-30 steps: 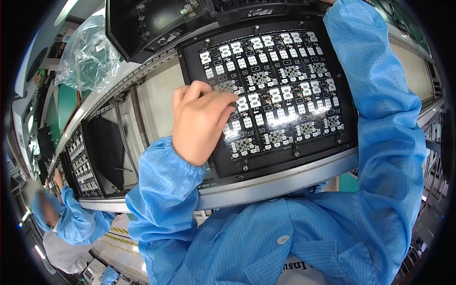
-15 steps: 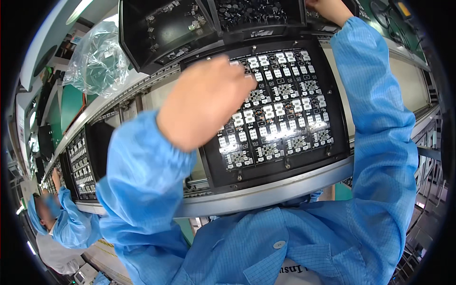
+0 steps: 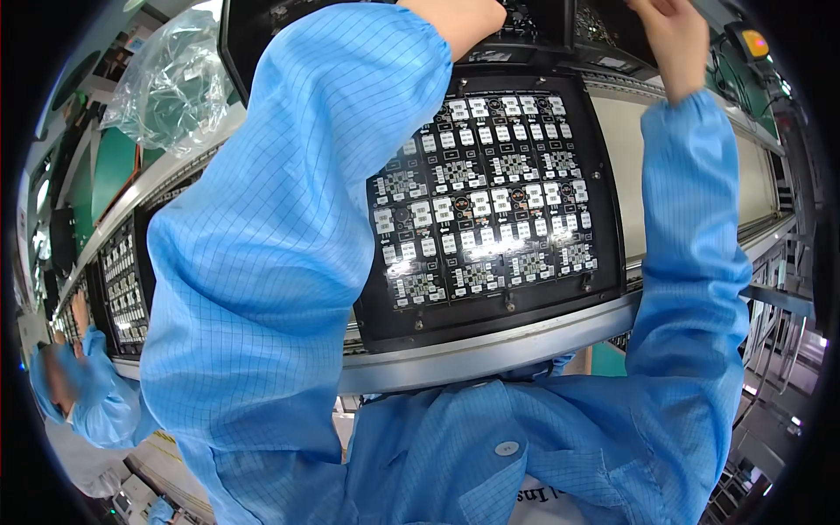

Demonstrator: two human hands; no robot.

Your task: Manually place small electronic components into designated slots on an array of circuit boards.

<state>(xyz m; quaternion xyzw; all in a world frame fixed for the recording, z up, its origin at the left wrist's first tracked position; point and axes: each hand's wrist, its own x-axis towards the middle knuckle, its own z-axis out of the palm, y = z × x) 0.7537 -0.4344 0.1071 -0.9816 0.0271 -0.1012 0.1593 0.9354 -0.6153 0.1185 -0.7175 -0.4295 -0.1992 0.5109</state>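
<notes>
A black carrier tray (image 3: 560, 293) holds a panel of black circuit boards (image 3: 477, 206) with rows of white and silver parts. My left hand (image 3: 464, 24) is above the bin of small black parts (image 3: 522, 22), its fingers curled together and partly cut off by the upper edge. Over a bin of tiny parts (image 3: 599, 31) farther right is my right hand (image 3: 681, 44). Its thumb and fingers are bent toward each other, the tips at the picture's edge. What either hand holds, if anything, is too small or hidden. My left sleeve covers the board's left part.
Another dark bin (image 3: 241, 44) at the upper left is mostly behind my sleeve. Beside it lies a clear plastic bag (image 3: 175, 87). A metal rail (image 3: 490, 350) runs along the near side. At the far left a co-worker (image 3: 96, 394) in blue sits by another board tray (image 3: 127, 289).
My left hand has moved from above the board up and right to the middle bin. The right hand has shifted rightward to the right bin.
</notes>
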